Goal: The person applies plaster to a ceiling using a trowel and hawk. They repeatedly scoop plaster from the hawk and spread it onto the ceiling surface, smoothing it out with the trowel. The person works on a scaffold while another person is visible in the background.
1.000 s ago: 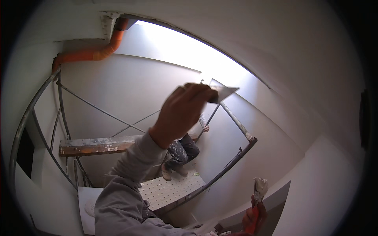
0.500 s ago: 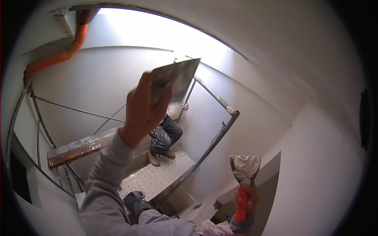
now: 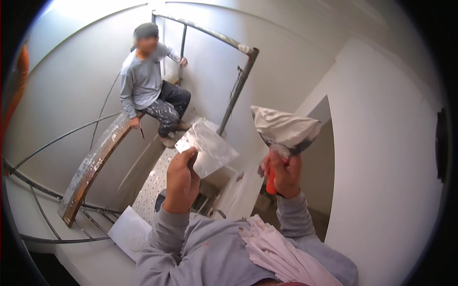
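My left hand point(image 3: 182, 183) grips the lower left edge of a flat rectangular plastering blade point(image 3: 208, 148), its thumb on the face. The blade looks shiny, with pale smears on it. To the right, my right hand point(image 3: 285, 175) is wrapped round the red handle of a wide putty knife point(image 3: 311, 138), held upright. A thick layer of off-white putty point(image 3: 281, 125) covers most of the knife's blade. The two tools are apart, in front of my chest.
Another person point(image 3: 149, 78) sits on a paint-spattered wooden plank point(image 3: 90, 178), one hand on a scaffold tube point(image 3: 241, 83). Below lies a perforated platform point(image 3: 151, 183). A white wall point(image 3: 377, 167) with an opening stands right. An orange pipe point(image 3: 21, 71) runs at far left.
My left hand has come down with its blade, which now faces me. My right hand has risen with the loaded putty knife, closer to the blade. The view has shifted, showing the seated person's upper body.
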`<action>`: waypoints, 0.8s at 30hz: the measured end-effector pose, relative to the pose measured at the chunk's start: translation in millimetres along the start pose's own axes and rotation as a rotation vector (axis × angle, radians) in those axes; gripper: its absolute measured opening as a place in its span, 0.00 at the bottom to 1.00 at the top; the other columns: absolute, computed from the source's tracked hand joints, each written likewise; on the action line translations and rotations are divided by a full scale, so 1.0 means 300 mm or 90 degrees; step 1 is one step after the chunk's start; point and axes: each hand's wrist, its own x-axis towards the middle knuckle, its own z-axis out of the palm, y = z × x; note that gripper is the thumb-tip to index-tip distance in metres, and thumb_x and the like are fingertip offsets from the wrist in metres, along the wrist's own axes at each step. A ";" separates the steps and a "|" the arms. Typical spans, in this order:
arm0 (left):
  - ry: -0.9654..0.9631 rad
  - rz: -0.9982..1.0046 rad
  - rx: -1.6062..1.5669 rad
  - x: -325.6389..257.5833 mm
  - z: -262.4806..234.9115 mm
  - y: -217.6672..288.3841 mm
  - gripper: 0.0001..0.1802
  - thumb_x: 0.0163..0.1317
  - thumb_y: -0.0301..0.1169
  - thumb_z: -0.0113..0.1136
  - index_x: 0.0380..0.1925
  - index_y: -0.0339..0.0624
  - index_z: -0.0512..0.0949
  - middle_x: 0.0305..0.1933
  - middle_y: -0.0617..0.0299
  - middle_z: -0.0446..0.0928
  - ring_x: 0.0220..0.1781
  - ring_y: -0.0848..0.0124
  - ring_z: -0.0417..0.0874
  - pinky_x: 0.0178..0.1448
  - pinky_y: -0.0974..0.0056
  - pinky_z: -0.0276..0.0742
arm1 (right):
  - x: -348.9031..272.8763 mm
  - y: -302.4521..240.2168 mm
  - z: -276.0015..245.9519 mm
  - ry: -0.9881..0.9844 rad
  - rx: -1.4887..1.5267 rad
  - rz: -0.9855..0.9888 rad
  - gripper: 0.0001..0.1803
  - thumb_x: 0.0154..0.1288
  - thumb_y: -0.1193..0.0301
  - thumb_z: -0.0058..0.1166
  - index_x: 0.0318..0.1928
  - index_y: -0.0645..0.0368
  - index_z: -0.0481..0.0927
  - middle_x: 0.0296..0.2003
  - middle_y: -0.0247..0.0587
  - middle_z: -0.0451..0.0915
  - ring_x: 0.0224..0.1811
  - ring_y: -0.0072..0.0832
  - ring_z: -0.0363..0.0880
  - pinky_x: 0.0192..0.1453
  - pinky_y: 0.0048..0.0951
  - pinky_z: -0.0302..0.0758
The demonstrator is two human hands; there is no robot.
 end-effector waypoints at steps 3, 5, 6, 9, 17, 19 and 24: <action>-0.069 -0.193 -0.014 -0.022 0.014 -0.018 0.16 0.74 0.31 0.51 0.55 0.31 0.75 0.50 0.53 0.84 0.48 0.62 0.88 0.57 0.57 0.82 | 0.009 0.096 -0.003 -0.050 -0.214 -0.118 0.15 0.73 0.76 0.58 0.56 0.66 0.74 0.38 0.46 0.85 0.33 0.34 0.85 0.38 0.32 0.82; -0.078 -0.235 -0.025 -0.038 0.069 -0.036 0.15 0.74 0.32 0.51 0.54 0.32 0.76 0.50 0.54 0.84 0.46 0.63 0.88 0.55 0.58 0.82 | 0.019 0.127 0.035 -0.040 -0.349 -0.286 0.20 0.69 0.78 0.61 0.60 0.65 0.76 0.47 0.53 0.86 0.44 0.40 0.89 0.43 0.36 0.85; -0.079 -0.256 -0.030 -0.037 0.088 -0.046 0.15 0.74 0.32 0.52 0.53 0.32 0.76 0.49 0.54 0.85 0.45 0.64 0.88 0.54 0.58 0.83 | 0.027 0.131 0.050 -0.042 -0.306 -0.314 0.22 0.68 0.79 0.61 0.62 0.63 0.76 0.52 0.55 0.84 0.48 0.42 0.88 0.46 0.37 0.85; -0.070 -0.233 -0.010 -0.021 0.107 -0.050 0.14 0.73 0.31 0.54 0.52 0.34 0.76 0.48 0.55 0.84 0.46 0.65 0.87 0.56 0.59 0.82 | 0.056 0.175 0.054 -0.084 -0.254 -0.417 0.36 0.56 0.86 0.60 0.67 0.52 0.77 0.69 0.57 0.73 0.60 0.49 0.84 0.52 0.38 0.85; 0.000 -0.143 0.091 -0.036 0.068 -0.054 0.17 0.68 0.32 0.57 0.53 0.35 0.77 0.48 0.56 0.82 0.48 0.65 0.87 0.54 0.58 0.85 | -0.002 0.145 0.062 -0.147 -0.390 -0.274 0.46 0.45 0.91 0.51 0.67 0.42 0.79 0.69 0.43 0.75 0.55 0.43 0.87 0.47 0.36 0.87; 0.003 -0.146 0.100 -0.019 0.043 -0.063 0.18 0.68 0.32 0.58 0.54 0.35 0.76 0.48 0.56 0.82 0.48 0.64 0.87 0.54 0.58 0.85 | -0.019 0.149 0.065 -0.139 -0.412 -0.248 0.46 0.47 0.90 0.51 0.68 0.40 0.79 0.69 0.41 0.75 0.54 0.42 0.87 0.47 0.36 0.87; 0.053 -0.130 0.074 0.004 0.002 -0.085 0.16 0.68 0.32 0.60 0.51 0.35 0.77 0.48 0.56 0.81 0.48 0.62 0.87 0.57 0.56 0.85 | -0.057 0.255 0.000 -0.095 -0.545 -0.126 0.39 0.59 0.84 0.50 0.71 0.42 0.74 0.60 0.42 0.81 0.36 0.39 0.87 0.36 0.35 0.84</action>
